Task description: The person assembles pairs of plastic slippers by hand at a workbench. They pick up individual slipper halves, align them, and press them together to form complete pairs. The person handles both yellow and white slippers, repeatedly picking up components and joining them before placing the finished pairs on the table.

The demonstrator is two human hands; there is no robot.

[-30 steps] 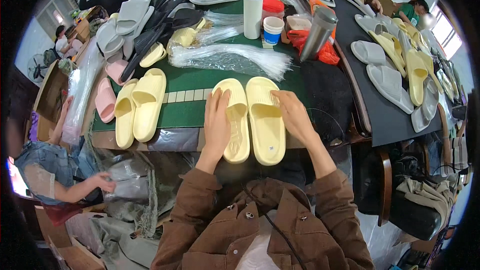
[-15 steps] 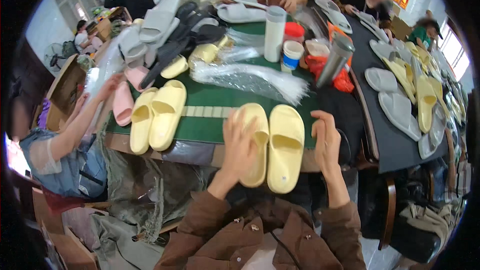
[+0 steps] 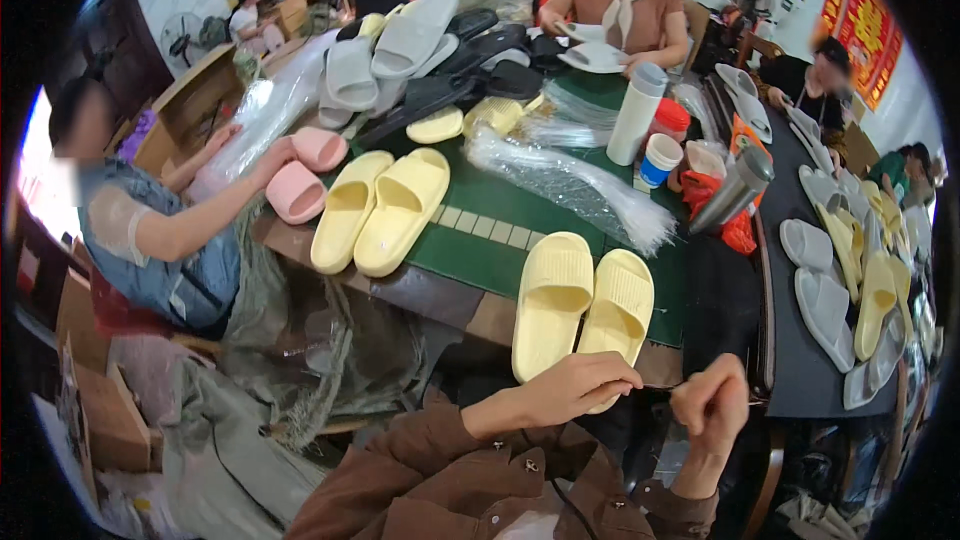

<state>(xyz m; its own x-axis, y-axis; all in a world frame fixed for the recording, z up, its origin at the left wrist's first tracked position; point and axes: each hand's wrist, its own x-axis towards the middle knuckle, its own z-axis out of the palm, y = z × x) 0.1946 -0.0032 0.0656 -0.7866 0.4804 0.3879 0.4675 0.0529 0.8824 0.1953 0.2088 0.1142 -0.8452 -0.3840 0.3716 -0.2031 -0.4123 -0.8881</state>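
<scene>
A pair of pale yellow slippers stands at the table's near edge, a left slipper [image 3: 545,335] and a right slipper [image 3: 625,305]. My left hand [image 3: 570,390] is closed in a pinch and passes in front of their heels, covering part of the right one. To its right, over the table edge, my right hand [image 3: 712,405] is curled closed, thumb against the fingers. Between the fingertips of both hands there seems to be something very thin, too small to make out. Another yellow pair [image 3: 400,210] sits further left on the table.
A strip of small pale tiles [image 3: 480,227] lies on the green mat. Clear plastic strands [image 3: 570,185], a white bottle [image 3: 637,115], a cup [image 3: 660,160] and a steel tumbler [image 3: 735,190] stand beyond. At left, a co-worker's hand [image 3: 275,160] touches pink slippers [image 3: 297,192]. Grey slippers [image 3: 825,315] cover the right-hand table.
My left hand has left the left slipper and moved right and nearer. Both hands have closed and come close together. The whole view has turned.
</scene>
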